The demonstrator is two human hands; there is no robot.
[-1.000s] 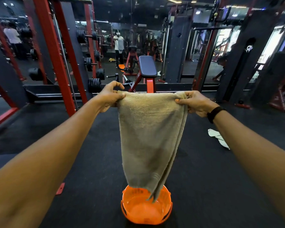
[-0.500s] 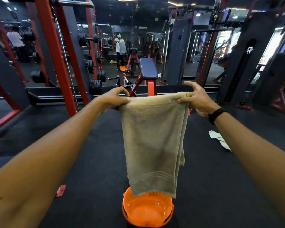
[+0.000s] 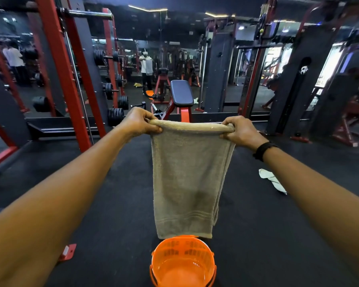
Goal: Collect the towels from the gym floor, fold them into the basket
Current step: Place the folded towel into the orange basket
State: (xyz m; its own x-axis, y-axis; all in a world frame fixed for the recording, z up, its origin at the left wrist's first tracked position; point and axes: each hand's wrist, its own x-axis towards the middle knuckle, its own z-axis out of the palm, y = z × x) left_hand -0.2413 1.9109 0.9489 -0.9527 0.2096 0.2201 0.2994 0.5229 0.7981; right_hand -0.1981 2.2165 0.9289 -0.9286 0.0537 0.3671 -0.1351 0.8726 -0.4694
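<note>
Head view: orange basket [image 3: 182,264] stands upright on the black gym floor [image 3: 116,204], bottom centre of the view, nothing visible inside it, just its bare orange bottom. Beige towel [image 3: 187,179] is held up in the air above the basket, doubled over a top fold, long axis vertical, fold line horizontal between the two hands. Its lower striped hem hangs just above the basket's far rim; can't tell if it touches. Left hand [image 3: 140,123] pinches the left end of the fold, thumb in front, fingers curled over the top. Right hand [image 3: 241,132] pinches the right end the same way; black wristband [image 3: 263,151] on that wrist. Both arms stretched forward. Second towel, white [image 3: 273,181], lies crumpled on the floor to the right, well apart from the basket, long axis running diagonally toward the near right. Padded bench [image 3: 181,93] behind the held towel, red rack [image 3: 58,65] with weight plates [image 3: 115,116] at left.
</note>
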